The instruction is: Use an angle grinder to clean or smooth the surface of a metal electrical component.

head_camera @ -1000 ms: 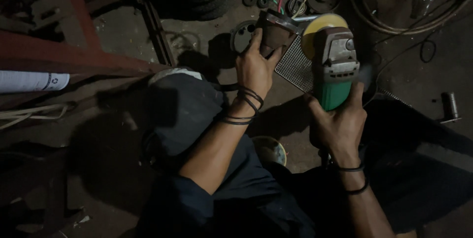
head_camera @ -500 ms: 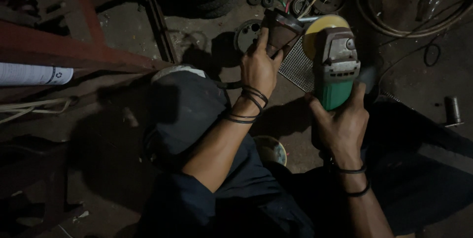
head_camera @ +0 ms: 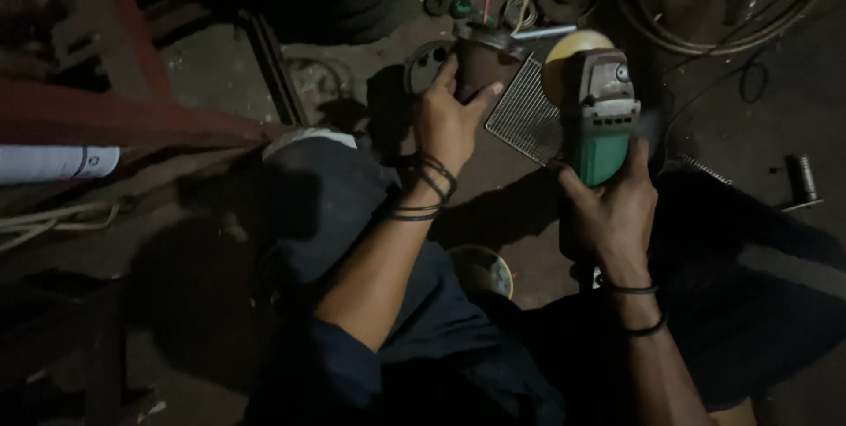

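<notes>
Two hands at work here, both full. The left hand (head_camera: 448, 122) is wrapped round a dark, stubby cylindrical metal part (head_camera: 483, 63) w/ coloured wires sprouting from its far end, thumb on one side and fingers curled over the top; the part sits just beyond the knuckles, propped over the dusty concrete floor (head_camera: 220, 82). The right hand (head_camera: 610, 214) is closed tight on the rear body of a green and grey angle grinder (head_camera: 599, 122), its yellow disc (head_camera: 568, 51) out past the fingertips and just beside the cylinder. Between the two hands, and touching or nearly touching the grinder head, lies a flat ribbed metal grille (head_camera: 527, 113); can't tell if it's joined to the cylinder. Judging by looks, the cylinder is solid, stiff and fairly heavy for its bulk, prob. greasy, so a full wrap round the barrel as now seems the sound hold, well clear of the wires and the disc side. The grinder looks weighty at the front, hard plastic shell, best held by the slim rear body. Near the left forearm a small round tin w/ a pale rim (head_camera: 483, 269) sits on the floor, and far off beyond the left elbow lies a white tube (head_camera: 53, 162).
</notes>
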